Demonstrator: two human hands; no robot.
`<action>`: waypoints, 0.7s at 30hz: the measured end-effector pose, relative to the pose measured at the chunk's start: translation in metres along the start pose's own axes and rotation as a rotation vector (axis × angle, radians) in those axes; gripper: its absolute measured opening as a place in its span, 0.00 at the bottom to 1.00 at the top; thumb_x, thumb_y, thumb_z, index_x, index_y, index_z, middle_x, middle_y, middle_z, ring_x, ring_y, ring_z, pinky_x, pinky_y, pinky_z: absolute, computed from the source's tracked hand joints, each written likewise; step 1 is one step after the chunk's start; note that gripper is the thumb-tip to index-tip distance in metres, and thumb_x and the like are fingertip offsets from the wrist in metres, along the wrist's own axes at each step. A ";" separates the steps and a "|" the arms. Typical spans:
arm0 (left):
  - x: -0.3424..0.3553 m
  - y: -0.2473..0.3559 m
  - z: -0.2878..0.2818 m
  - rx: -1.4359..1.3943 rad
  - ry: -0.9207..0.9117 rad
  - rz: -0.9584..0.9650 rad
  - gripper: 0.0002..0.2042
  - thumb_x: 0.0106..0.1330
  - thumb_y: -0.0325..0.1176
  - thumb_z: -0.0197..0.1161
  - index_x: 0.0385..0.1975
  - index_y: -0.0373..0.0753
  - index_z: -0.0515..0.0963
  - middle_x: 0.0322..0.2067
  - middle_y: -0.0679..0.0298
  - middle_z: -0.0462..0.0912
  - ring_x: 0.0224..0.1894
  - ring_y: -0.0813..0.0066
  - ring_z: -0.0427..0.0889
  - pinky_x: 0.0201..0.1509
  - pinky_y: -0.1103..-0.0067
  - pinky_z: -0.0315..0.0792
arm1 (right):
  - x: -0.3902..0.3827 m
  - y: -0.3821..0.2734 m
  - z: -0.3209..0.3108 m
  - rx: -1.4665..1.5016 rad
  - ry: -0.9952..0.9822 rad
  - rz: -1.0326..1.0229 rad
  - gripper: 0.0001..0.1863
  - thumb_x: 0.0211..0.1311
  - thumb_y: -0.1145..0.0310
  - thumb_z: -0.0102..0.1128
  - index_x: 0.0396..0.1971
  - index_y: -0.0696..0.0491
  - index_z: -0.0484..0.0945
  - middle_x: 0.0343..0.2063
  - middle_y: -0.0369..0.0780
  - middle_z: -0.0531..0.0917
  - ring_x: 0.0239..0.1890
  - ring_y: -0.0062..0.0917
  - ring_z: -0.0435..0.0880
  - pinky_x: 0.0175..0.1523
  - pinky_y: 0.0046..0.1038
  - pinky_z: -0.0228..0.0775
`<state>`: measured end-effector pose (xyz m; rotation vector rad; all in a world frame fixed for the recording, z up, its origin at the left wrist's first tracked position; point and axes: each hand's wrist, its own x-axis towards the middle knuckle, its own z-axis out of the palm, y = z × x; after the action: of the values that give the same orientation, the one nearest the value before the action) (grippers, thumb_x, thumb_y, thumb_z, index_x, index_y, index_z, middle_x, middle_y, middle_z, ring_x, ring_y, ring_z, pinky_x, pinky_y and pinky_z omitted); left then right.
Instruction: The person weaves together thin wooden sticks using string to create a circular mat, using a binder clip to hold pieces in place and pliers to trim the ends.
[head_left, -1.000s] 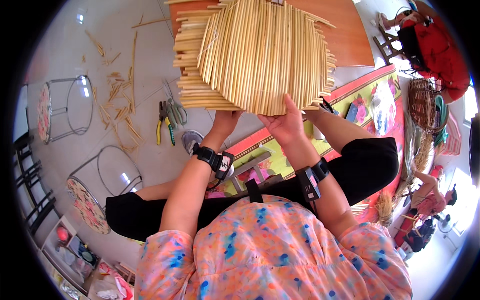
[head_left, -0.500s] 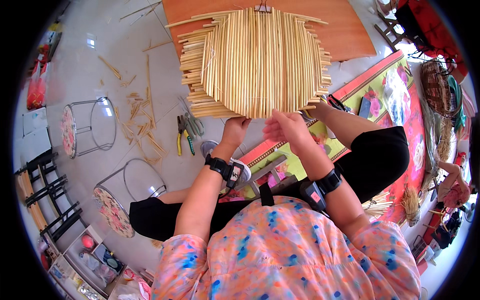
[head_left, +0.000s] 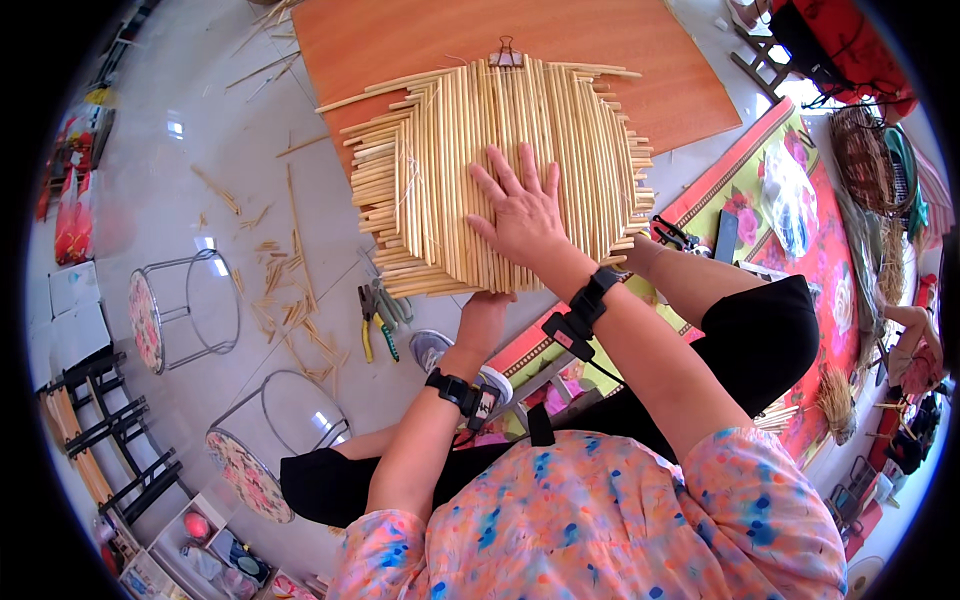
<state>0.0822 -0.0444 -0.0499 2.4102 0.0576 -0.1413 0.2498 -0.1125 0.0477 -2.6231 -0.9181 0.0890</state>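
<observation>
A round panel of pale yellow straw stalks (head_left: 450, 200) lies side by side in front of me, with shorter stalks sticking out crosswise along both sides. A binder clip (head_left: 506, 61) grips its far edge. My right hand (head_left: 522, 212) rests flat on the middle of the panel, fingers spread, holding nothing. At the near edge, my left hand (head_left: 487, 315) grips the panel from below; most of its fingers are hidden under the stalks.
An orange board (head_left: 400, 40) lies under the panel's far part. Pliers (head_left: 378, 325) and cut stalk pieces (head_left: 280, 265) lie on the tiled floor at left, near two round stools (head_left: 146, 322). A flowered mat (head_left: 745, 195) with a phone (head_left: 727, 236) is at right.
My right hand has moved from the near edge onto the panel's face and spread flat. The panel sits lower in view, and the whole view has shifted. My left hand stays at the near edge.
</observation>
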 end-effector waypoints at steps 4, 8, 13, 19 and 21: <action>0.000 -0.002 0.015 -0.010 0.049 0.016 0.05 0.55 0.26 0.52 0.28 0.39 0.76 0.27 0.57 0.80 0.32 0.57 0.80 0.37 0.68 0.74 | 0.000 -0.002 0.001 0.003 0.003 0.000 0.35 0.57 0.43 0.49 0.63 0.41 0.59 0.67 0.37 0.53 0.69 0.45 0.42 0.66 0.58 0.30; 0.004 -0.003 0.013 0.010 0.094 0.054 0.04 0.56 0.25 0.52 0.27 0.38 0.76 0.27 0.57 0.80 0.31 0.56 0.79 0.37 0.67 0.73 | -0.001 0.000 0.002 -0.007 0.020 0.006 0.35 0.56 0.43 0.51 0.63 0.41 0.60 0.67 0.37 0.53 0.69 0.45 0.44 0.66 0.58 0.32; 0.003 0.000 0.002 -0.171 -0.002 -0.073 0.03 0.59 0.27 0.54 0.26 0.37 0.75 0.26 0.56 0.79 0.32 0.54 0.79 0.36 0.67 0.72 | 0.002 0.001 -0.002 0.028 0.029 0.022 0.36 0.55 0.45 0.53 0.62 0.43 0.60 0.66 0.38 0.55 0.69 0.44 0.46 0.65 0.58 0.34; -0.012 0.001 -0.016 -0.750 -0.318 -0.493 0.07 0.61 0.30 0.54 0.32 0.35 0.77 0.21 0.70 0.75 0.20 0.82 0.69 0.28 0.82 0.68 | -0.036 -0.004 -0.080 0.446 0.035 0.240 0.22 0.54 0.60 0.57 0.48 0.54 0.73 0.47 0.48 0.77 0.53 0.39 0.73 0.55 0.37 0.65; -0.014 0.018 -0.042 -0.938 -0.382 -0.644 0.07 0.63 0.30 0.54 0.34 0.37 0.77 0.21 0.73 0.72 0.20 0.86 0.67 0.28 0.86 0.67 | -0.066 -0.013 -0.117 0.545 -0.289 0.357 0.19 0.53 0.63 0.56 0.44 0.56 0.75 0.41 0.49 0.79 0.47 0.40 0.77 0.51 0.35 0.68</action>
<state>0.0732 -0.0300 -0.0055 1.3330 0.5839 -0.6936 0.2105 -0.1805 0.1579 -2.2485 -0.4094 0.7170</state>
